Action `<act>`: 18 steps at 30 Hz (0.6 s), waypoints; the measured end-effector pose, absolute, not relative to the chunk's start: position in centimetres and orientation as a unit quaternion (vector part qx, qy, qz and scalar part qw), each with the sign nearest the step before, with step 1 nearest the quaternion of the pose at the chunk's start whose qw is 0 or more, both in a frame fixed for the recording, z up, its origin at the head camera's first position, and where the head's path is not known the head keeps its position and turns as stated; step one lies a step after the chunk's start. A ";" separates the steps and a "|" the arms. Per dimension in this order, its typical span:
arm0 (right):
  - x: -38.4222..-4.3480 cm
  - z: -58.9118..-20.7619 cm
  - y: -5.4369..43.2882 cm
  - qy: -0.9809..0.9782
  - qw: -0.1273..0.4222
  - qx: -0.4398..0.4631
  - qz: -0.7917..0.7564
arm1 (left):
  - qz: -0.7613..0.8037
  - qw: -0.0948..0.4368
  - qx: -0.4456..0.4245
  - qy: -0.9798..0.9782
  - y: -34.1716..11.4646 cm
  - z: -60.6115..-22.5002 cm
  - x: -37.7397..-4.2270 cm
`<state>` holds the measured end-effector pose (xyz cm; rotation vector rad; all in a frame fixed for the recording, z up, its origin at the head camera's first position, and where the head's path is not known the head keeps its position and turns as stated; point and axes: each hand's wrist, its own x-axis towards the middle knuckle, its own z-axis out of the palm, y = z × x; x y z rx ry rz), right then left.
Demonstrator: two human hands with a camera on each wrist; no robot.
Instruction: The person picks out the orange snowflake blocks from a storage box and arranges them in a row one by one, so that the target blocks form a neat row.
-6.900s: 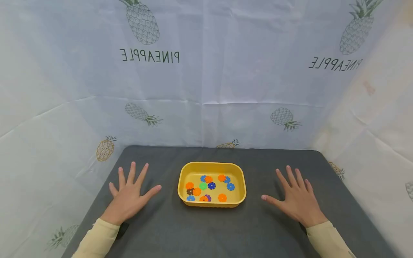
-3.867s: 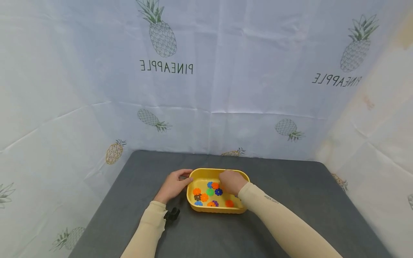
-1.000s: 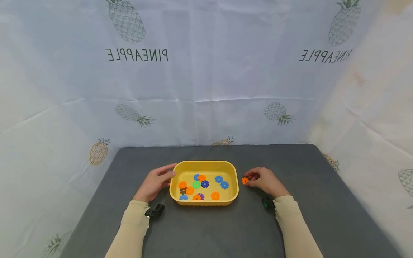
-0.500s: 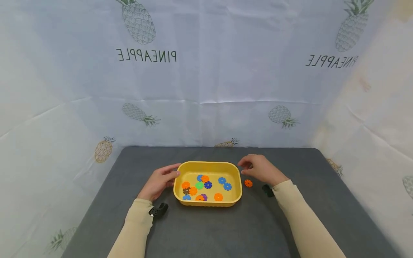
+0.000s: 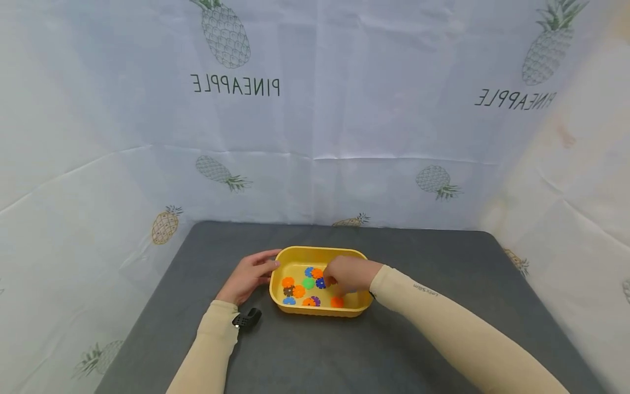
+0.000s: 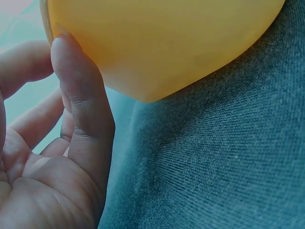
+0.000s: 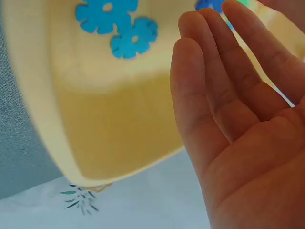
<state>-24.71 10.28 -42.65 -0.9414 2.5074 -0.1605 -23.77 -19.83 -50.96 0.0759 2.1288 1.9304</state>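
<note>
A yellow plastic tray (image 5: 320, 311) holds several notched, flower-shaped plastic discs in orange, blue, green, brown and purple. My left hand (image 5: 246, 278) grips the tray's left rim between thumb and fingers, which the left wrist view shows close up. Inside the tray, my right hand (image 5: 350, 272) reaches over the discs, fingertips near the dark blue disc (image 5: 321, 283) and above an orange disc (image 5: 337, 302). In the right wrist view its fingers look loosely extended, with nothing seen held; the thumb is mostly out of view. Two blue discs (image 7: 101, 20) lie beside that hand.
The tray stands on a dark grey table (image 5: 315, 355). White cloth (image 5: 364, 126) printed with pineapples hangs behind and at both sides. A black wrist strap (image 5: 248, 318) sits at the left wrist. My right sleeve (image 5: 433, 309) crosses the table's right part.
Earlier my right hand took an orange disc from the tray and set it on the table to the right. Since then it has moved back into the tray; its sleeve now hides that disc.
</note>
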 end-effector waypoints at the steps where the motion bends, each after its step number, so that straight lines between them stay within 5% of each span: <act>1: -24.6 -42.7 10.0 0.909 0.230 -0.344 -0.048 | 0.665 0.133 0.025 0.734 -19.8 -50.9 -23.8; 18: -23.3 -43.6 8.4 0.902 0.217 -0.372 0.016 | 0.663 0.135 0.014 0.737 -19.7 -50.8 -23.9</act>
